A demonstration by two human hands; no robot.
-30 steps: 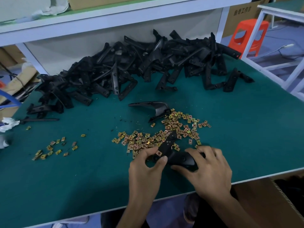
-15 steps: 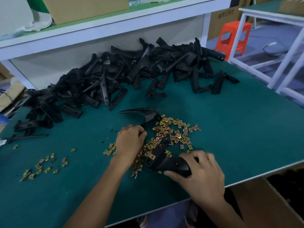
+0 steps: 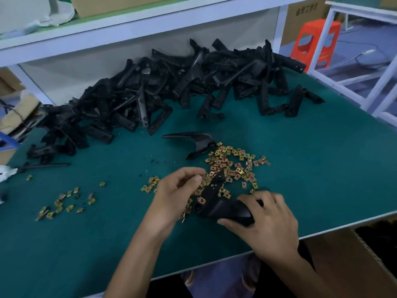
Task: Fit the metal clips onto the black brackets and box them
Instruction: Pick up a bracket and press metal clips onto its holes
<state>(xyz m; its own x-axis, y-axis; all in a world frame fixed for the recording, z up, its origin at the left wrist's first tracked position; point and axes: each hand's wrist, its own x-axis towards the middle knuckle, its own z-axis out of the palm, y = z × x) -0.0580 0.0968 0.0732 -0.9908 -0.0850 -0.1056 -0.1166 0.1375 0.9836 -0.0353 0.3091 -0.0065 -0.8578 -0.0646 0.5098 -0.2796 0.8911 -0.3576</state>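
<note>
While the right hand (image 3: 266, 220) grips a black bracket (image 3: 217, 203) near the table edge (image 3: 322, 232), the left hand (image 3: 176, 196) curls over metal clips (image 3: 234, 166), grasp unclear; green mat (image 3: 103, 237) spreads leftward.

The left hand (image 3: 178, 196) curls its fingers (image 3: 184, 172) in at the edge of the metal clips (image 3: 234, 166), and whatever sits between fingertips and thumb is hidden, so there's no telling if a clip is pinched there. The right hand (image 3: 266, 220) wraps the thick end of the black bracket (image 3: 221, 208), covering it completely. Clips under the bracket and the left palm are out of sight. Further back, the bracket pile (image 3: 171, 87) is too tangled to count. The cardboard box (image 3: 354, 265) at lower right runs off the edge, a white object (image 3: 6, 172) at far left is a blur, and the print on the carton (image 3: 300, 26) is unreadable.
</note>
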